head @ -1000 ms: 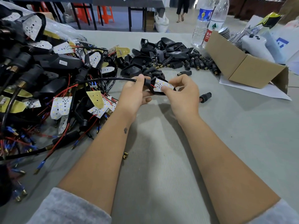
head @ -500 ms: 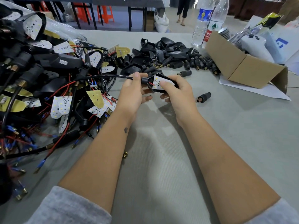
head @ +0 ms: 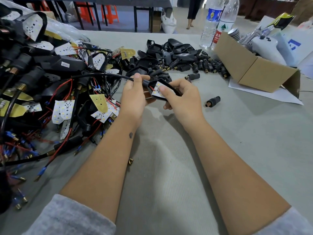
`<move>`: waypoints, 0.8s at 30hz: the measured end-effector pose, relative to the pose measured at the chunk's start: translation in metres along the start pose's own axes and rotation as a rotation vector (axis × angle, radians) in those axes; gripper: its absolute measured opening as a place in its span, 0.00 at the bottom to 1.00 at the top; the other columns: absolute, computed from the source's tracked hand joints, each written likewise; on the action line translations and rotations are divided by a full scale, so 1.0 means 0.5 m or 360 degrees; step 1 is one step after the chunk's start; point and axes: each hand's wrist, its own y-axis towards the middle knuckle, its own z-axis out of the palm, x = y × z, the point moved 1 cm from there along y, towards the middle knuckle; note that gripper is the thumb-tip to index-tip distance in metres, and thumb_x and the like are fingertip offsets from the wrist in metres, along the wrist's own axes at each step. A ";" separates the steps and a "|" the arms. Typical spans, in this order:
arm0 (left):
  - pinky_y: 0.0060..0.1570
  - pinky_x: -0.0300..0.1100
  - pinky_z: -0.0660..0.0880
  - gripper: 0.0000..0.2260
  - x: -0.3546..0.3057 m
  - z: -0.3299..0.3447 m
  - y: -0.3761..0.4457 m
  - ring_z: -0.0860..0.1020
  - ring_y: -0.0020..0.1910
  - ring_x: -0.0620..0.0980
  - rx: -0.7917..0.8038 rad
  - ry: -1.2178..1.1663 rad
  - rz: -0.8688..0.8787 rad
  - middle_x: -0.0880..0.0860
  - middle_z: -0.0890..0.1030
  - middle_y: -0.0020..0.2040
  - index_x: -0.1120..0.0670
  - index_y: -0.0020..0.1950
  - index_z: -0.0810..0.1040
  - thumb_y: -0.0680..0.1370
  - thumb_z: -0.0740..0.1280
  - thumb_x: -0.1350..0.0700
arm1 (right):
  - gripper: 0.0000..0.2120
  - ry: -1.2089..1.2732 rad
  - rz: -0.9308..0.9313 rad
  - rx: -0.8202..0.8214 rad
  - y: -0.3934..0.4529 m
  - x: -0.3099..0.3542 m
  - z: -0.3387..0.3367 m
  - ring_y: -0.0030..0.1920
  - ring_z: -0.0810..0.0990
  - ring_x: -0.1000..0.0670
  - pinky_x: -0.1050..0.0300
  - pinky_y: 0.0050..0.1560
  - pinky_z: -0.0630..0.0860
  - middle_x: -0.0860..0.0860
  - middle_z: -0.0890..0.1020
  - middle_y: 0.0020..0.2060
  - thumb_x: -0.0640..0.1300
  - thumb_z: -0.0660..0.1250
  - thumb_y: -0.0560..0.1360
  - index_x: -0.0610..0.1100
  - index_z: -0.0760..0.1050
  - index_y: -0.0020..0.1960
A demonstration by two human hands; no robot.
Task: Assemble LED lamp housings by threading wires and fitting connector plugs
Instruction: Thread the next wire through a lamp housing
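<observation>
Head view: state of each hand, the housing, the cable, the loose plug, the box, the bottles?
left hand: pinches black cable
right hand: grips lamp housing
lamp housing: held, LED board showing
black cable: runs into housing
loose plug: lying on table
cardboard box: open, on its side
water bottles: upright

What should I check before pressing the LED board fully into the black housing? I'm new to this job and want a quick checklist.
1. Housing held firmly: ok, right hand grips it.
2. Black cable under control: ok, left hand pinches it next to the plug.
3. LED board over the housing opening: ok, right thumb rests on it.
4. Red wires clear of the board's edge: cannot tell, partly hidden.
5. Plug fully seated in the housing: cannot tell.
</observation>
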 end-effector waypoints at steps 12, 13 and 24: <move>0.35 0.38 0.76 0.20 -0.025 0.009 -0.018 0.78 0.33 0.46 0.0385 0.0280 -0.0169 0.47 0.80 0.30 0.51 0.35 0.77 0.84 0.56 0.51 | 0.22 0.0753 0.0449 0.0212 0.001 0.015 -0.006 0.35 0.72 0.49 0.56 0.36 0.67 0.48 0.74 0.32 0.57 0.55 0.81 0.40 0.76 0.48; 0.40 0.40 0.76 0.21 -0.022 0.015 -0.026 0.78 0.36 0.49 0.0520 0.0362 -0.0161 0.48 0.81 0.33 0.51 0.33 0.78 0.84 0.57 0.52 | 0.22 0.0759 0.0480 0.0208 0.000 0.014 -0.006 0.37 0.72 0.46 0.55 0.39 0.68 0.44 0.74 0.34 0.57 0.55 0.81 0.40 0.77 0.48; 0.62 0.62 0.71 0.23 -0.039 0.029 -0.070 0.77 0.46 0.58 0.1010 0.0887 -0.0170 0.63 0.79 0.47 0.64 0.51 0.78 0.75 0.61 0.43 | 0.06 0.0627 0.0349 0.0208 -0.002 0.014 -0.009 0.33 0.79 0.52 0.62 0.36 0.77 0.49 0.80 0.32 0.37 0.66 0.78 0.38 0.80 0.43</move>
